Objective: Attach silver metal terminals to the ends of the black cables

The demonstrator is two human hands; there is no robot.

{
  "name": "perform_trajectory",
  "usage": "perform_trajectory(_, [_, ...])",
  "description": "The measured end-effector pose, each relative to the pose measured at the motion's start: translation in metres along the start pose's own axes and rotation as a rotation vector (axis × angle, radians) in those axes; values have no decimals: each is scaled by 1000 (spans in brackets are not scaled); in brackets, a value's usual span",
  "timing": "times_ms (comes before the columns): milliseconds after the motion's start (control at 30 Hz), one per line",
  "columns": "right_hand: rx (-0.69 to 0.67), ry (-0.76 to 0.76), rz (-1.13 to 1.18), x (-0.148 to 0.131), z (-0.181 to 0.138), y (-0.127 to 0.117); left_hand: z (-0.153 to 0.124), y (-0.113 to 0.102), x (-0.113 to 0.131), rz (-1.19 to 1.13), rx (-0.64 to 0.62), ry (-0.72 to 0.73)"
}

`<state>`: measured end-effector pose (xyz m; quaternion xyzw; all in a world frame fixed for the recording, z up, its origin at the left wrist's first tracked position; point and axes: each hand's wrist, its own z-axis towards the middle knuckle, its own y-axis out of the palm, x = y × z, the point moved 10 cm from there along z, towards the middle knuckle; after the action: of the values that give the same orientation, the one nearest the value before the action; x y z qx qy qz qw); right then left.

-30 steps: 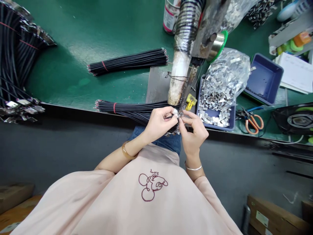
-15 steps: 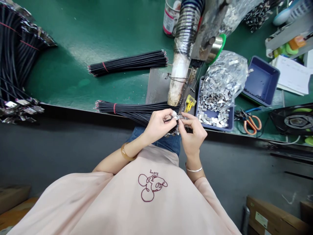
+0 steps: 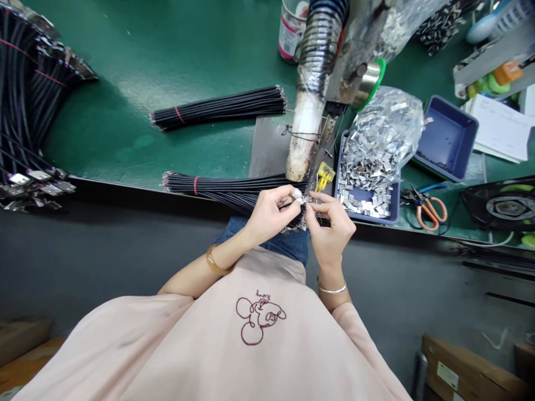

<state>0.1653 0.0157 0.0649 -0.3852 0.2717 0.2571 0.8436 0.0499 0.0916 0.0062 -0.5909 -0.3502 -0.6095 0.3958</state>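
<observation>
At the table's front edge, my left hand [image 3: 273,214] is closed in a pinch on a black cable, a white cover on one fingertip. My right hand [image 3: 332,223] pinches a small metal connector [image 3: 306,199] at the cable's end, its details mostly hidden by the fingers. Both sets of fingertips nearly meet just below the tip of a soldering iron [image 3: 320,159]. A bundle of black cables [image 3: 225,186] tied with a red band lies under and left of my left hand. Beside my right hand is a yellow clip-like piece [image 3: 324,177].
A white-wrapped hose [image 3: 307,117] hangs over a metal plate [image 3: 270,145]. Right of it stand a blue tray [image 3: 395,203] with a bag of metal shells [image 3: 376,145], a solder spool [image 3: 370,83] and orange-handled pliers [image 3: 430,214]. Another cable bundle [image 3: 221,107] lies behind; finished-looking cables [image 3: 25,83] fill the left.
My right hand has shifted very slightly to the right, its fingertips a little farther from the left ones. Everything else stays put.
</observation>
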Motion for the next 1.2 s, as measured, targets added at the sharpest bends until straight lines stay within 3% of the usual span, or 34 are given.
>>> perform_trajectory(933, [-19, -13, -26, 0, 1, 1, -2, 2, 1, 30, -19, 1])
perform_trajectory(1200, [-17, -93, -52, -6, 2, 0, 2, 2, -3, -13, -39, -41])
